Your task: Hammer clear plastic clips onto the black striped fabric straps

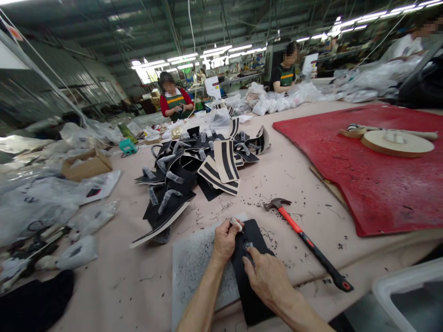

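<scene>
Both hands are working over a single black panel (249, 295), which is lying aslant across the right side of a speckled grey board (194, 267) near the table's front. The step in hand seems to be a close job on the clear-wrapped piece (248, 247) on that panel, though whether it is being fitted, straightened or stripped of its film I cannot tell. The right hand (270, 275) is resting partly on the panel, its index finger reaching the wrapped piece; whether index and thumb are really pinching it is not showing. The left hand (224, 241) is resting by the panel's upper left edge, fingers bent inward, with a small white bit (236, 224) showing at the tips — gripped or worn, I cannot tell. The next move, I judge, is calling for a steady left hand and a firm, small fingertip hold by the right, without creasing the panel. The claw hammer (304, 234) is lying to the right of the panel, well within reach but untouched, while a heap of similar black panels (185, 173) with wrapped straps is sitting beyond the board.
</scene>
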Demonstrator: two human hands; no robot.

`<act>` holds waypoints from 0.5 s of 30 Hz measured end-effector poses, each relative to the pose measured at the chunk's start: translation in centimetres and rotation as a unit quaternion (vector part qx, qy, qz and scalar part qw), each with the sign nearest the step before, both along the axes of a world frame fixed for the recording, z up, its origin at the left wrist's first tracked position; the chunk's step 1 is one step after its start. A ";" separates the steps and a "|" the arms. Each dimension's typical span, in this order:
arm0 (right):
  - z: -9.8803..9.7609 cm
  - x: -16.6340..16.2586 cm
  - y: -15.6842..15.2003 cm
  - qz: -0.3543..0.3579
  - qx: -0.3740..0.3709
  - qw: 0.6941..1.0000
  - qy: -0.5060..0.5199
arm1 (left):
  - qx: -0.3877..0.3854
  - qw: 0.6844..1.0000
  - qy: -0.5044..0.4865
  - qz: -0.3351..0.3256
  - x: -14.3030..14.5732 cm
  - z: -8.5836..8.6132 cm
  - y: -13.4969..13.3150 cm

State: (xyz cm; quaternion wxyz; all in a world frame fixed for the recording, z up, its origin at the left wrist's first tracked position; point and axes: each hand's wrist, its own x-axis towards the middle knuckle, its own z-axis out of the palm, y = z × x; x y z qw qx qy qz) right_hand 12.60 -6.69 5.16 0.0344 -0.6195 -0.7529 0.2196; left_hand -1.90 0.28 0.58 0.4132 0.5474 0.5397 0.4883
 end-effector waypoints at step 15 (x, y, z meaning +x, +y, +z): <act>0.0 0.1 0.0 0.002 -0.010 1.000 0.012 | 0.026 0.997 0.049 -0.048 0.1 0.6 0.1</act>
